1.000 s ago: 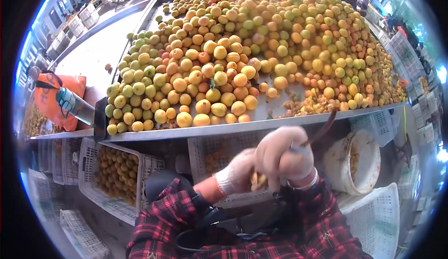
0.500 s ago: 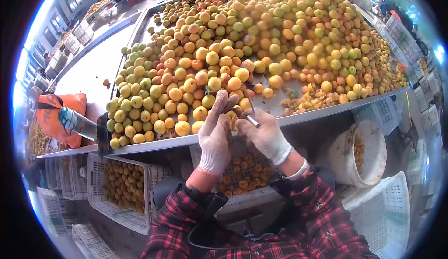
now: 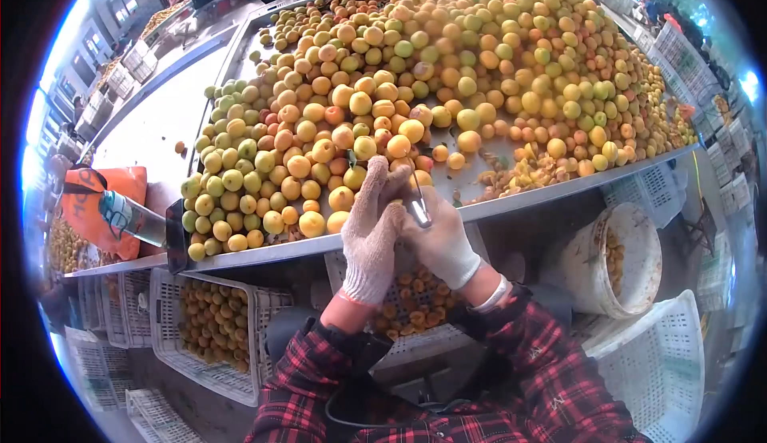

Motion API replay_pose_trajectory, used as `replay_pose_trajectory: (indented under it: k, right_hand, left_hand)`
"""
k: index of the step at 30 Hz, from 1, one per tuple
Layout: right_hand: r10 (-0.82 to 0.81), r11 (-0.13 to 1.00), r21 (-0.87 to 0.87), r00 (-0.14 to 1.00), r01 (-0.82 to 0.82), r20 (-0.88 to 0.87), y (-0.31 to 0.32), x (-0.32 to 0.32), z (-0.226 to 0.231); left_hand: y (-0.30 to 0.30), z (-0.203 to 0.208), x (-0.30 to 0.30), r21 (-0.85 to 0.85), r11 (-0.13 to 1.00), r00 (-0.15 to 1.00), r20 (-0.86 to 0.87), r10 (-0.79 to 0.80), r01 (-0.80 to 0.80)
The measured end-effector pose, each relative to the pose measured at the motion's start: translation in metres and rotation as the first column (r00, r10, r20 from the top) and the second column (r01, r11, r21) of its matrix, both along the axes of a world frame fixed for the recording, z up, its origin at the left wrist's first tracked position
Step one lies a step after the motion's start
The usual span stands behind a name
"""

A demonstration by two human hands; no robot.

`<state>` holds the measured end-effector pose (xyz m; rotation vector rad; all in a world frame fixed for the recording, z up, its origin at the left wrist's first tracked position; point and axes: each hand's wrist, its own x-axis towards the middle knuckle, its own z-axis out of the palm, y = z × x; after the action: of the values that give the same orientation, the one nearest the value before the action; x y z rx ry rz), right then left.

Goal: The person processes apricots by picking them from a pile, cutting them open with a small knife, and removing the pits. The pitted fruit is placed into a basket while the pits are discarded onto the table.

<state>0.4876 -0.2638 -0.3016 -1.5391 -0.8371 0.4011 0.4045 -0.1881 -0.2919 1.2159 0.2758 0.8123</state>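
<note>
Both my hands wear pale knitted gloves and meet just in front of the table edge. My left hand (image 3: 370,235) is closed with its fingers pointing up, and what it holds is hidden behind the fingers and my other hand. My right hand (image 3: 442,239) is wrapped round a slim metal tool (image 3: 420,212), whose thin end points up and away from me. Beyond the fingertips lies a large heap of yellow, green and orange apricots (image 3: 299,166). Below my hands, a white crate (image 3: 427,341) between my knees holds opened apricot pieces (image 3: 411,303).
The metal table's rim (image 3: 511,206) runs across in front of me, with torn apricot scraps (image 3: 531,173) near it. At left are an orange bag (image 3: 120,231), a clear bottle (image 3: 140,221) and a fruit-filled crate (image 3: 260,339). A white bucket (image 3: 639,259) and white crate (image 3: 651,375) stand right.
My right hand has moved left against my left hand, and the metal tool has turned more upright. The yellow fruit piece seen between my hands is now hidden.
</note>
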Motion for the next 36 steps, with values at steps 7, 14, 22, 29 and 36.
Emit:
replay_pose_trajectory:
  k: [7, 14, 22, 29, 36]
  right_hand:
    - [-0.05, 0.998, 0.057, 0.824, 0.022, 0.565, -0.003, 0.014, 0.007]
    - [-0.044, 0.995, 0.094, 0.753, -0.024, 0.656, -0.005, 0.013, 0.005]
    - [0.031, 0.989, 0.145, 0.926, 0.026, -0.376, -0.008, 0.015, 0.008]
    - [-0.199, 0.98, 0.01, 0.98, 0.199, 0.022, -0.018, 0.068, 0.006]
    - [-0.275, 0.932, -0.192, 0.946, 0.306, 0.171, -0.032, 0.095, 0.003]
  left_hand:
    - [0.003, -0.012, 0.008, -0.309, 0.944, 0.992, -0.016, -0.126, 0.115]
    - [0.012, -0.016, 0.003, 0.025, 0.998, 0.975, -0.219, -0.049, 0.055]
    - [0.01, -0.016, 0.003, 0.035, 0.998, 0.954, -0.296, 0.051, -0.042]
    - [0.005, 0.005, 0.002, -0.267, 0.958, 0.902, -0.378, -0.208, 0.109]
    - [0.007, -0.006, -0.01, 0.243, 0.892, 0.826, -0.523, -0.21, 0.381]
